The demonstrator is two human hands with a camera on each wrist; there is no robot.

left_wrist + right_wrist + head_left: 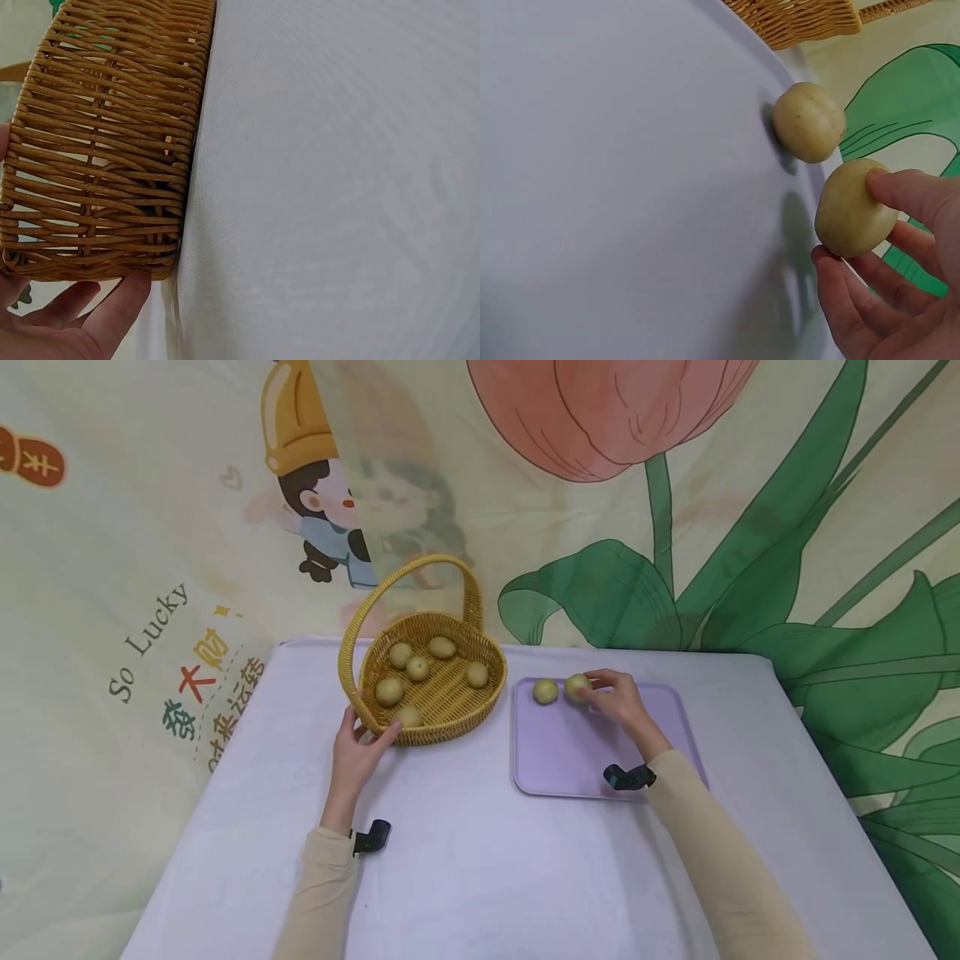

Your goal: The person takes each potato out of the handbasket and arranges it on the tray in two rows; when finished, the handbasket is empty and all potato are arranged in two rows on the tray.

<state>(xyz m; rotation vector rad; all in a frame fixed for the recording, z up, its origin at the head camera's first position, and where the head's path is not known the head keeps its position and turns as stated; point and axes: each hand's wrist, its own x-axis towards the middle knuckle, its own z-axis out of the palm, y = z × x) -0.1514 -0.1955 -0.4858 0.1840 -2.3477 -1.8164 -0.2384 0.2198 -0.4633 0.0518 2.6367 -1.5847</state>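
My right hand (618,697) pinches a potato (855,210) between thumb and fingers, over the far edge of the purple tray (555,760). A second potato (545,692) sits just left of it on the tray. My left hand (358,756) grips the near left side of the wicker basket (468,718), thumb at the rim, fingers round the outer wall. Inside the basket lie several potatoes (388,692), one of them partly hidden by the near rim. In the left wrist view, fingertips (135,289) press against the woven end of the basket.
A tall arched handle (348,643) rises over the basket. White cloth (465,852) covers the table. Behind the table's far edge hangs a printed curtain (420,468) with a large tulip and cartoon figures.
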